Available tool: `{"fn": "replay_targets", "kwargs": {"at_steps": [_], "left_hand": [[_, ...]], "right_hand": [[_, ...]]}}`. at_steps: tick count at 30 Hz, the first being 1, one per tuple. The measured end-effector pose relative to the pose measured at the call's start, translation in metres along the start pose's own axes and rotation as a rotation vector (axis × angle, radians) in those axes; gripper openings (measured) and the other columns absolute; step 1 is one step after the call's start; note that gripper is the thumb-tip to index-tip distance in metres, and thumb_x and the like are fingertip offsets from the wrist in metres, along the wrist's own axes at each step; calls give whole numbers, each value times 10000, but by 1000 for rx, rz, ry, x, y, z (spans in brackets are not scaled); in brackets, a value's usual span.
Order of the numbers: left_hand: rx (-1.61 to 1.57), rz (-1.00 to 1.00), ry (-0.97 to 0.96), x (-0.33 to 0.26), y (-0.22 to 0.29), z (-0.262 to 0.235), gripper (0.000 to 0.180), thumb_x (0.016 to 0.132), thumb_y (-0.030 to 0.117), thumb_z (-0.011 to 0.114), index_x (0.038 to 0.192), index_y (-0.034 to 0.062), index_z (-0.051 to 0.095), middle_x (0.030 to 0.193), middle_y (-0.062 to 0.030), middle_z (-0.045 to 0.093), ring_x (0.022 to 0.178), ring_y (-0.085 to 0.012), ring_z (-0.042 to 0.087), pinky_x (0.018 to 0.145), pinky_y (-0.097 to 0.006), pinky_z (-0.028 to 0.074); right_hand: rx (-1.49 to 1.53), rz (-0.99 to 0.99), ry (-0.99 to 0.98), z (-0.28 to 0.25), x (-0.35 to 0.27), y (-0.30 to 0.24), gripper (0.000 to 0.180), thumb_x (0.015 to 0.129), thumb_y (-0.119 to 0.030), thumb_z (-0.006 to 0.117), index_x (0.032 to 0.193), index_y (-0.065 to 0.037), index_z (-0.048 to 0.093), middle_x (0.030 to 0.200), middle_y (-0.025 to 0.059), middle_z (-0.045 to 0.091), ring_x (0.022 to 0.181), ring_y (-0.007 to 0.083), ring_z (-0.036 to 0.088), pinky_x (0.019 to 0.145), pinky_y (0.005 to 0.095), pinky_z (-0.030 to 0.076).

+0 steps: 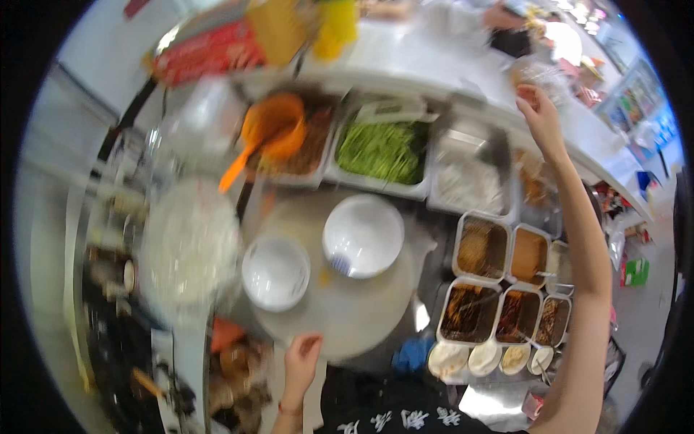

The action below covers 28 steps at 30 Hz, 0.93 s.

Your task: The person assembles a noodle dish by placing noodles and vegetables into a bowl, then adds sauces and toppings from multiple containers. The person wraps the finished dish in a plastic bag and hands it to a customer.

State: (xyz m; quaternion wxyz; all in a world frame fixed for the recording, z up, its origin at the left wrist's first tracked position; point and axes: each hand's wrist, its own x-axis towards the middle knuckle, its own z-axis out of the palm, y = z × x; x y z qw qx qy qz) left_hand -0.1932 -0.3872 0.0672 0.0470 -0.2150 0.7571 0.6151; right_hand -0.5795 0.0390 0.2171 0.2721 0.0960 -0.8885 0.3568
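Observation:
Two white bowls stand on the pale round board: a smaller bowl [276, 275] at the left and a larger bowl [363, 236] at the right. Just below the smaller bowl is my left hand [303, 354], its fingers curled together with nothing visible in them. My right arm stretches far up the right side, over the row of containers. At the white counter, my right hand [536, 112] has its fingers bent in beside a clear plastic bag [548, 78]. Blur hides what those fingertips hold, if anything.
Behind the board [361, 340] sit metal trays of shredded greens [383, 150] and white food [470, 181]. An orange ladle [275, 126] rests over a brown-filled tray. Sauce containers [470, 311] line the right. A large pale round tub [189, 249] stands left; a blue cloth [413, 354] lies near me.

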Motion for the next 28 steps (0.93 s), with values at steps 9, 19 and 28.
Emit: {"fn": "replay_targets", "kwargs": {"at_steps": [9, 19, 28], "left_hand": [[-168, 17, 64, -35, -22, -48, 122, 886, 21, 523, 988, -31, 566, 962, -83, 627, 930, -132, 587, 847, -264, 459], [-259, 25, 91, -59, -49, -96, 124, 888, 12, 514, 995, -44, 546, 977, -86, 611, 931, -140, 582, 852, -261, 460], [-69, 1, -262, -37, -58, -105, 239, 901, 78, 527, 1137, 43, 525, 1075, -68, 593, 1028, -167, 551, 907, -296, 432]], "right_hand": [[553, -256, -1456, 100, -422, -213, 140, 788, -132, 603, 902, -71, 654, 899, 114, 565, 817, 273, 604, 712, 370, 496], [66, -538, -1479, 133, -489, -265, 82, 697, -100, 569, 660, -29, 589, 872, 144, 530, 749, 263, 610, 606, 361, 515], [386, -429, -1220, 97, -435, -310, 141, 584, -172, 682, 660, -61, 642, 1042, 104, 535, 1024, 275, 499, 869, 350, 452]]}}
